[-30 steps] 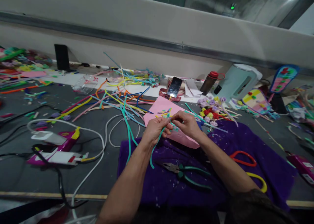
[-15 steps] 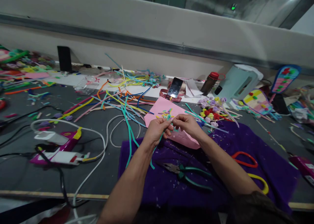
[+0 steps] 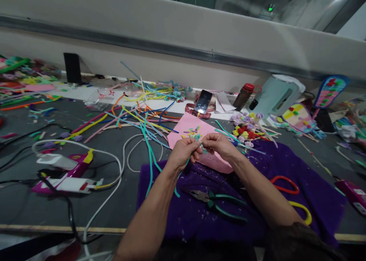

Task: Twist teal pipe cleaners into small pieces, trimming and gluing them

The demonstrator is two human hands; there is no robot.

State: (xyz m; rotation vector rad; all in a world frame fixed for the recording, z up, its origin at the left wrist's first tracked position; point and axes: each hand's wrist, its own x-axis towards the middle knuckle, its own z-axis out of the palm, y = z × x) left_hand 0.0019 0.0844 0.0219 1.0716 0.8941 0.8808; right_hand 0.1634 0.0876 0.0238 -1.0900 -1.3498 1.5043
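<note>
Together, the fingertips of both hands are brought nearly to one point. A fuzzy turquoise stem (image 3: 175, 190) is pinched by the left hand (image 3: 185, 152); the fingers of the right hand (image 3: 219, 143) are drawn into a narrow pinch beside it, but whether anything is gripped there cannot be told. From the left fingertips the stem is led down past the wrist, its long axis running toward the near edge of the desk (image 3: 122, 207), slightly leftward; its free end is bent a little and hangs above the cloth (image 3: 286, 161). The upper end is hidden among the fingers.

Beneath the hands, a smooth pink sheet (image 3: 183, 127) is laid, pointed at its far corner and strewn with short, fluffy scraps (image 3: 192, 132) of several colours. The cloth, purple and soft-napped, is specked with lint and rumpled to the right of the hands. On it, nearer than the hands, pliers (image 3: 210, 200) are placed, their steel nose turned left and their green handles spread right. Beside the right forearm, a red loop (image 3: 297, 186) and a yellow loop (image 3: 306, 209) are seen.

Left of the hands, more stems (image 3: 147, 135) are heaped, thin and crisscrossed. To the right, knobbly flowers (image 3: 246, 131) are bunched.
</note>
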